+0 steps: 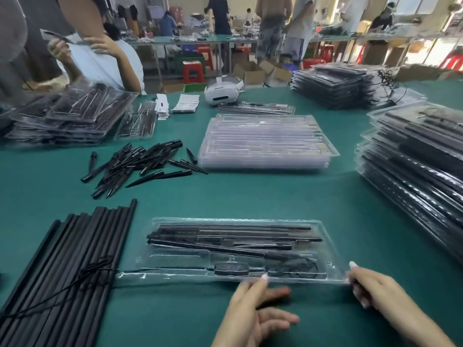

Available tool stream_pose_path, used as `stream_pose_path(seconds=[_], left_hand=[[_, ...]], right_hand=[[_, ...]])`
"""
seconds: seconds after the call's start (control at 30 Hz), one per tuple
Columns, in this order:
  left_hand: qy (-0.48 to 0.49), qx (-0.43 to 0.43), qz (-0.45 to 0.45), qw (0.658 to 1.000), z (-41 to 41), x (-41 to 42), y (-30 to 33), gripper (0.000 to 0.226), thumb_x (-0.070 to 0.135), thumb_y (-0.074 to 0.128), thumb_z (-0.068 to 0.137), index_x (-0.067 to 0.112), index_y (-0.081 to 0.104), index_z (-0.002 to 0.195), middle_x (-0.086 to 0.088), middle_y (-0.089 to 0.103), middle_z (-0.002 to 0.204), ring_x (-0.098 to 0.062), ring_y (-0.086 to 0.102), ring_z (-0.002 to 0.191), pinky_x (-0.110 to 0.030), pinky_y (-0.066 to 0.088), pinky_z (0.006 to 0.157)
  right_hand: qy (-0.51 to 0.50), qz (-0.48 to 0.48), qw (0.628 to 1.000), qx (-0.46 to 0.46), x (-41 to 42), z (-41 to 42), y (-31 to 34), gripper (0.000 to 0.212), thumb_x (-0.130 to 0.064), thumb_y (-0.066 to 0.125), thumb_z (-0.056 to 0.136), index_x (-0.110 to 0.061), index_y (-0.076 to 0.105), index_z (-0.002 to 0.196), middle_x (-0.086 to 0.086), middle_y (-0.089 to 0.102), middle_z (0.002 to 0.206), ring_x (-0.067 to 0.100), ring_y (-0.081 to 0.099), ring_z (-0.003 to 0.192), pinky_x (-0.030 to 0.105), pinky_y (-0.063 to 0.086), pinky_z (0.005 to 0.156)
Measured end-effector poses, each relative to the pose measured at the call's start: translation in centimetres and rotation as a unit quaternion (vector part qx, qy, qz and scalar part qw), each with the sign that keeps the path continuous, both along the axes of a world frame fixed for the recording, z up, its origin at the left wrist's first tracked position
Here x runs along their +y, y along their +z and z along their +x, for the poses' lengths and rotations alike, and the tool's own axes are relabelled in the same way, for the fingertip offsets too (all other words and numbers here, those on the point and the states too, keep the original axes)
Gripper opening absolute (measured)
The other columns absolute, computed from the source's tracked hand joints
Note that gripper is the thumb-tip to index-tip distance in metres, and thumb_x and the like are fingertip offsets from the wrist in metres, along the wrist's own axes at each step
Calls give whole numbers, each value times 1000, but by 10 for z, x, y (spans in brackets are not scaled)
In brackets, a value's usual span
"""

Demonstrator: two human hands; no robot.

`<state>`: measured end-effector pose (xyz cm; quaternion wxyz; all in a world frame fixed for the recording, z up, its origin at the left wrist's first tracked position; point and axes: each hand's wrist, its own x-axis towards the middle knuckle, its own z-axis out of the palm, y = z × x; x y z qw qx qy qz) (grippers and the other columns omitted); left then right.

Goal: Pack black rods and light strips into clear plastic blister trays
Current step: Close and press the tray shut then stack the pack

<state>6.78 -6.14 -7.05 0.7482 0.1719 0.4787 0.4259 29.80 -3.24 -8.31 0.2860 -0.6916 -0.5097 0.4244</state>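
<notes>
A clear blister tray (333, 249) lies in front of me on the green table, holding several black rods (225, 240), a small black box and a coiled black cable. My left hand (258, 309) touches the tray's near edge with the thumb tip, its other fingers straight and relaxed below the rim. My right hand (375, 289) pinches the tray's near right corner. A row of long black rods (67, 266) with a thin cable over them lies to the left. A pile of black spikes (140, 164) sits further back.
A stack of empty clear trays (265, 141) stands mid-table. Stacks of packed trays (416, 171) rise at the right, back right (333, 86) and left (65, 116). A white headset (223, 92) and paper slips lie at the back. A person sits at the far left.
</notes>
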Motion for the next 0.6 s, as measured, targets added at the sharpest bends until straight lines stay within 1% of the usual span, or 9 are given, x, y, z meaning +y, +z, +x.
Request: stream_pose_path(seconds=[0.07,0.1,0.17,0.23,0.33,0.4,0.5,0.6], left_hand=[[31,0,8,999,8,13,1,24,26,51,96,4,44,102,-21,73,88,-31,64,46,-23,47,37],[39,7,18,999,12,18,0,25,26,49,97,3,45,102,-21,72,89,-30,64,47,-22,47,38],[47,15,43,998,19,25,-2,25,24,45,99,0,47,100,-21,70,91,-26,64,45,-21,47,38],[70,6,54,996,23,30,-3,22,21,44,100,-1,48,97,-21,70,87,-22,63,43,-19,46,38],[91,-4,72,993,27,35,-6,20,19,44,99,0,47,97,-20,67,86,-20,62,43,-18,46,39],[90,-3,77,993,29,39,-8,21,20,43,99,-2,47,99,-20,65,88,-18,61,42,-17,45,39],[90,-8,66,994,29,44,-10,23,20,45,99,-2,44,104,-21,61,93,-17,62,43,-17,45,39],[72,-16,70,995,29,45,-12,22,24,52,95,2,51,97,-12,62,81,-17,62,46,-18,45,40]], right_hand=[[-30,-20,996,84,6,-9,-1,43,-33,40,99,-8,56,67,4,52,51,14,41,36,15,28,35],[-29,-26,993,110,8,-13,-1,42,-35,39,98,-7,54,71,6,53,51,15,41,34,16,25,32],[-8,-40,986,161,12,-23,-2,38,-35,39,98,-5,50,78,10,52,52,15,37,28,11,18,31],[-6,-41,975,218,15,-30,-3,37,-33,39,98,-3,49,78,13,50,51,13,33,25,8,17,30],[-56,0,954,293,21,-38,-6,40,-34,39,99,-3,50,75,12,47,51,11,29,26,8,16,30],[-84,48,950,298,24,-43,-9,44,-33,38,100,-3,50,70,10,47,49,10,28,27,8,16,30],[-119,117,945,282,26,-51,-15,44,-21,40,101,-2,48,62,8,47,45,9,26,27,10,18,30],[-142,153,941,268,24,-54,-21,45,-16,40,101,-1,48,59,9,48,44,10,26,27,11,19,31]])
